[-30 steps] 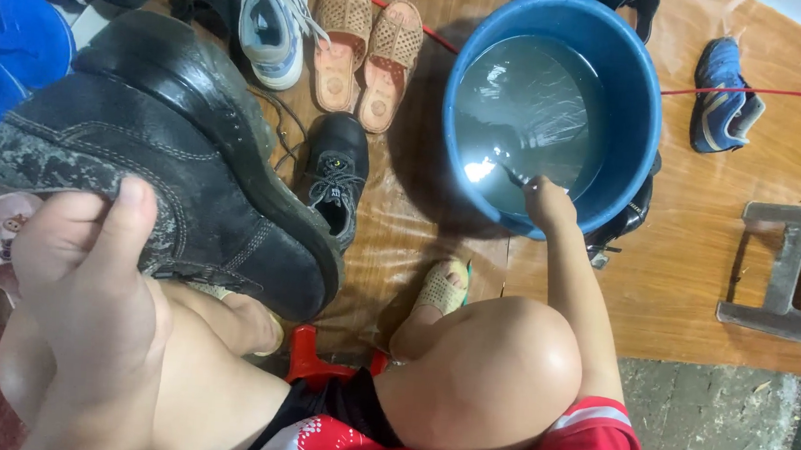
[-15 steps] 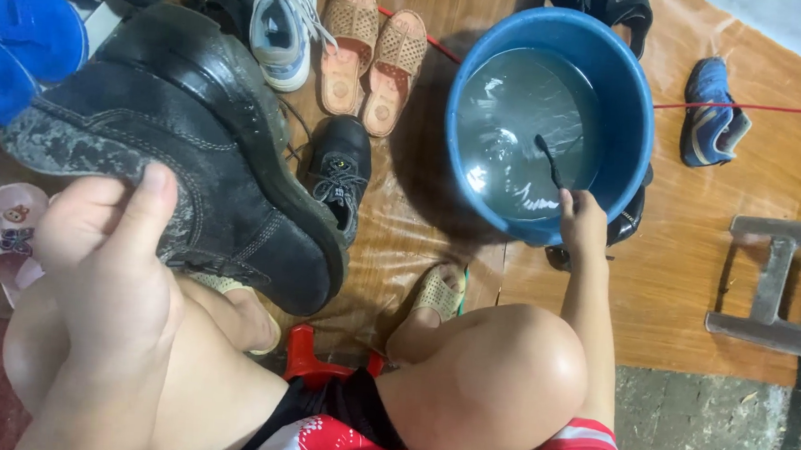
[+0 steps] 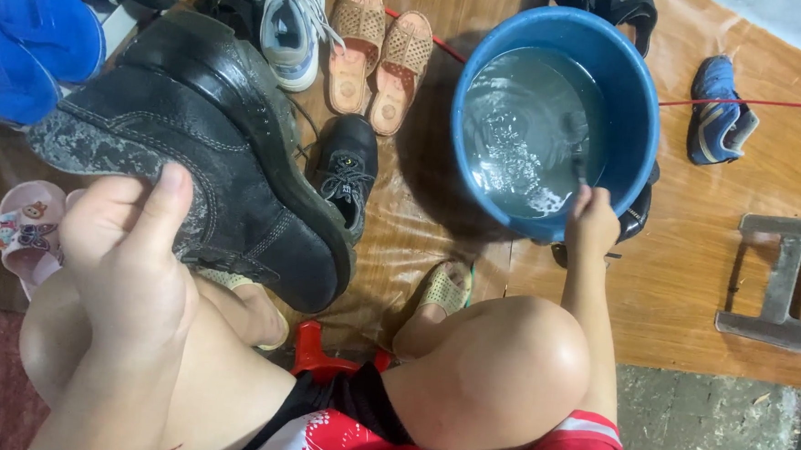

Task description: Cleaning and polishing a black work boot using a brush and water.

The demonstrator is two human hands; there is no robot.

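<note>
Gripping a large black shoe (image 3: 203,151) by its heel, the left hand (image 3: 129,256) holds it above the knee as before. The right hand (image 3: 592,221), closed around a thin handle, has drawn back to the blue basin's (image 3: 639,110) near rim, the tool's end stirring rippled water.

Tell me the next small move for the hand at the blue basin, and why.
Probably lift the thin dark tool out of the water and bring it to the big black leather shoe. The right hand holds it dipped in the round blue plastic basin, while the left hand holds up the shoe, whose sole edge looks dirty.
</note>
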